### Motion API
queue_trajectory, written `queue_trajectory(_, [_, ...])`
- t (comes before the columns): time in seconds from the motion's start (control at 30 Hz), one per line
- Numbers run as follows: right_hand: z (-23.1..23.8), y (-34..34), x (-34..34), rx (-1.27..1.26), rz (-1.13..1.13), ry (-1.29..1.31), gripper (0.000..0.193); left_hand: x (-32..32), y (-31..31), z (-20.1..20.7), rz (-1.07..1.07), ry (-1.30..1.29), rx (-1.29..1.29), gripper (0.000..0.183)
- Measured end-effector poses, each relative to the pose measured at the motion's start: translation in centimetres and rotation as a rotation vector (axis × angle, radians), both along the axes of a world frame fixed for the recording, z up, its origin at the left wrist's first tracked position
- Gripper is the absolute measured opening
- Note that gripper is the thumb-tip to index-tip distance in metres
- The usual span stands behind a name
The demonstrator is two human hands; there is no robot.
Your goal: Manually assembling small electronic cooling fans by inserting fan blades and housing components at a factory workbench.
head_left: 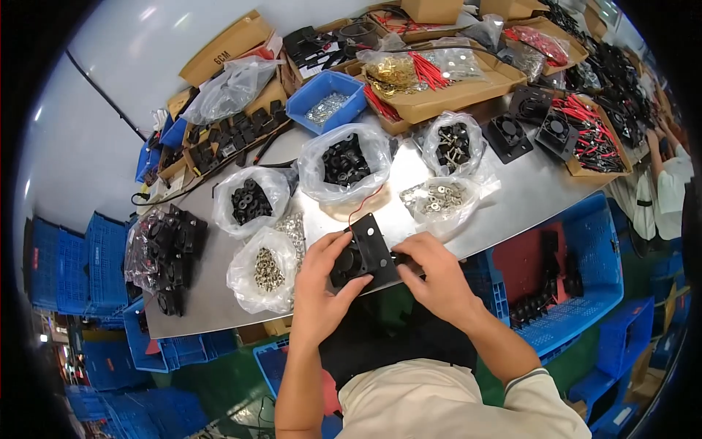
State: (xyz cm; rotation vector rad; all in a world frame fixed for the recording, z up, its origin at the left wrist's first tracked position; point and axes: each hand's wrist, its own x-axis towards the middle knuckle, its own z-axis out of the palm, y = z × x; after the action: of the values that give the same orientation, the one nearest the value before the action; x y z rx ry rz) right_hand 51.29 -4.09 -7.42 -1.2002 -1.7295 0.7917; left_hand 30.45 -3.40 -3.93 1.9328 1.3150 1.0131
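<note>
A black rectangular panel (375,254) with a round black part on its left side is tilted at the table's front edge. Two pale round spots show on its face, and a thin red wire (357,211) rises from its upper end. My left hand (322,282) grips the panel from the left, thumb below and fingers above. At the panel's right edge, my right hand (433,272) has thumb and fingers closed around a small dark piece that is mostly hidden. Just beyond the panel lies a clear bag of black round parts (346,162).
Other clear bags hold black rings (251,203), small metal nuts (269,269), washers (443,196) and screws (453,143). A blue bin (296,110) and cardboard boxes line the back. Black socket panels (508,133) sit right; wrapped black units (167,249) sit left. A blue crate (596,293) stands right.
</note>
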Motion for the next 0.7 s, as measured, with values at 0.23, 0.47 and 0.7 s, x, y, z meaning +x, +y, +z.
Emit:
queue_trajectory(0.23, [-0.3,0.8,-1.4,0.004,0.025,0.086,0.031,-0.6,0.5,-0.3,0.048,-0.012,-0.015,0.063])
queue_trajectory(0.47, [-1.4,0.8,-2.1,0.016,-0.03,0.025,0.032,-0.9,1.0,-2.0,0.005,0.078,-0.006,0.061])
queue_trajectory(0.7, [-0.3,1.9,-2.4,0.022,0.017,-0.116,0.033,-1.2,1.0,-3.3,0.035,0.062,0.06,0.059])
